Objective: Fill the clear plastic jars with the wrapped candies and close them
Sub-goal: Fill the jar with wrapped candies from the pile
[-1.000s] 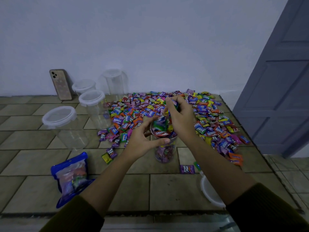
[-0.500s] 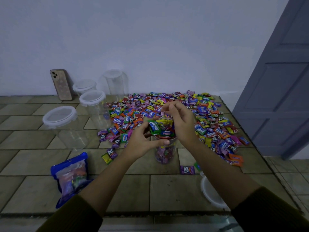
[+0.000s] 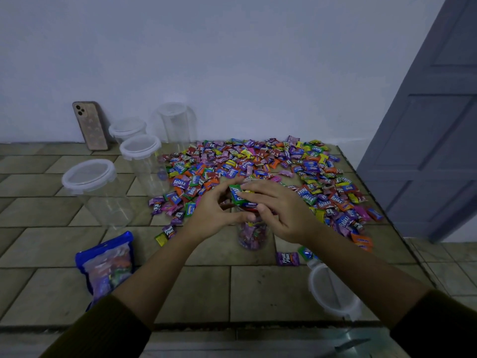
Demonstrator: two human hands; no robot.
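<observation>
- The left hand (image 3: 214, 215) is curled in a grip round the upper part of the clear jar (image 3: 251, 233), with the thumb laid across its near side.
- The right hand (image 3: 281, 210) is laid flat on the heaped candies (image 3: 238, 195) at the jar's mouth. Its grip is apart, with the fingers straight and nothing pinched.
- The jar stands upright on the counter (image 3: 206, 293) under both hands, packed with sweets. Its mouth is largely hidden by them.
- Beyond and to the right of the grip, a wide candy pile (image 3: 258, 161) is spread right up to the jar.
- Nearer than the grip, on the right, a loose lid (image 3: 330, 293) is partly covered by the right forearm. A purple sweet (image 3: 287, 258) lies between the lid and the jar.
- Nearer on the left, a blue bag (image 3: 108, 264) lies flat.
- Farther left, four lidded jars (image 3: 98, 192) stand empty, and a phone (image 3: 90, 125) is leaned against the wall.
</observation>
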